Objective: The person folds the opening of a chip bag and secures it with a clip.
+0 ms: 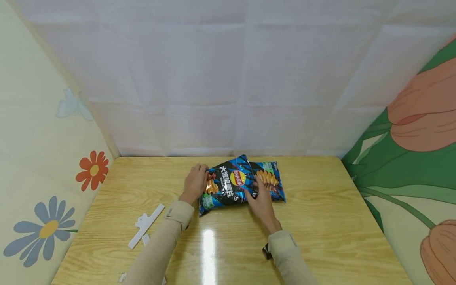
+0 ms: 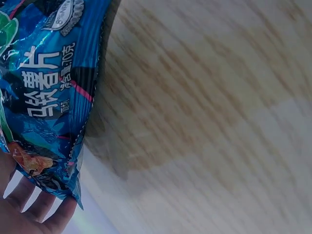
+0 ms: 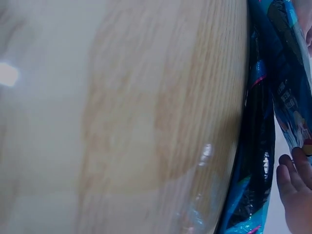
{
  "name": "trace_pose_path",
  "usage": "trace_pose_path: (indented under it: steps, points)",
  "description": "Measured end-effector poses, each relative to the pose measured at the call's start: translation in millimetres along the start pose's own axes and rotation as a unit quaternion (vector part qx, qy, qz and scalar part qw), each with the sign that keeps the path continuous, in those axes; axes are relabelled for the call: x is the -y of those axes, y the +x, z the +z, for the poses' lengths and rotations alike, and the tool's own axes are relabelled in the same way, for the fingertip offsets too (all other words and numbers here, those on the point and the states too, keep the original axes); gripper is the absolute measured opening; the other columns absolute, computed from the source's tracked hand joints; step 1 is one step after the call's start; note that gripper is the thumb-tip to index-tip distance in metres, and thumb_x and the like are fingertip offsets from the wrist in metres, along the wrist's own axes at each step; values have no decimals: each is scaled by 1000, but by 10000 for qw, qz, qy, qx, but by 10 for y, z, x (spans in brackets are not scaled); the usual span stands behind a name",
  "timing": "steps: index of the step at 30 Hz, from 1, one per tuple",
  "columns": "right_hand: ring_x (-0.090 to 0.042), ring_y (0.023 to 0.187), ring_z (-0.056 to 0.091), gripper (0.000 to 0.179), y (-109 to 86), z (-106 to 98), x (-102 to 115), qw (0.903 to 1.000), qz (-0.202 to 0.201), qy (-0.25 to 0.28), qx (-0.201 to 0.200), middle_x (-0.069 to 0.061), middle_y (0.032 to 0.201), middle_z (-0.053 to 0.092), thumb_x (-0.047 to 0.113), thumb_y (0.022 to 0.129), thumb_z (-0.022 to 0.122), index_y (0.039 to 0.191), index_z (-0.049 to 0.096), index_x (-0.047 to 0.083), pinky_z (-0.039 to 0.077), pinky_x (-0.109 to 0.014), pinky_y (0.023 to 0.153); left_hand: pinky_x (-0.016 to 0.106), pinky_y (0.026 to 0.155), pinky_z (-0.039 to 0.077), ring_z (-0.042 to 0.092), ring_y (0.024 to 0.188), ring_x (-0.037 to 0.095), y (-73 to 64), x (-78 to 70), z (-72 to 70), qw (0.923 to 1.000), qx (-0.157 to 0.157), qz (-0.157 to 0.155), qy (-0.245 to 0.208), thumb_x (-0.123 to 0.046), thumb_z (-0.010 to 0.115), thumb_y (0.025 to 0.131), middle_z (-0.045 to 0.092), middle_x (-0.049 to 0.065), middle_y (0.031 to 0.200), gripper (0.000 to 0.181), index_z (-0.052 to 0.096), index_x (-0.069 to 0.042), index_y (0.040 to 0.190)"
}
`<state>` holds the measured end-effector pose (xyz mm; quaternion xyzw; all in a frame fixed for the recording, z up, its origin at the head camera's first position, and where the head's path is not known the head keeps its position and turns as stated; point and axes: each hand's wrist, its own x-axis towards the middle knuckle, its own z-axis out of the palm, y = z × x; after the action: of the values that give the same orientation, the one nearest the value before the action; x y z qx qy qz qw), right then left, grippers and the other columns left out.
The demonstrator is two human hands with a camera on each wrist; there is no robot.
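Observation:
A blue and black bag of potato chips (image 1: 228, 186) lies tilted in both hands near the back of the table, its printed front facing up. My left hand (image 1: 194, 184) grips its left end; the left wrist view shows fingers (image 2: 36, 207) curled around the end of the bag. My right hand (image 1: 262, 206) holds the right end, thumb on the front and fingers at the edge. Partly under that end lies a second chip bag (image 1: 268, 178) of like design. In the right wrist view, the right hand (image 3: 298, 187) is only partly visible beside the bags.
A white sealing clip (image 1: 146, 225) lies on the wooden table (image 1: 320, 221) at the left. More white pieces (image 1: 122, 276) show around the left forearm, partly hidden by it. A white cloth (image 1: 213, 79) hangs behind the table, with flower-patterned walls on both sides.

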<state>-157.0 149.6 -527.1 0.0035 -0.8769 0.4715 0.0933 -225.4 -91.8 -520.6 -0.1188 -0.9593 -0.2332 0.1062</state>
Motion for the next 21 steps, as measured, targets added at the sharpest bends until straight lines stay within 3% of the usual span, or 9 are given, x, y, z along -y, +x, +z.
trace_pose_path:
  steps: [11,21]
  points:
    - [-38,114,61,66,-43,16,-1,9997,-51,219,10,-24,125,62,9,91,70,148,39,-2,49,-51,100,46,77,53,62,94,32,-74,14,-20,9985,-248,244,425,-15,53,103,66,12,103,12,62,-8,105]
    - [-39,117,61,66,-75,2,10,9993,-133,338,-3,-26,127,61,6,89,71,147,40,-1,50,-51,99,45,72,53,65,72,30,-148,59,-30,9984,-298,468,113,-12,55,100,68,12,81,10,62,-4,102]
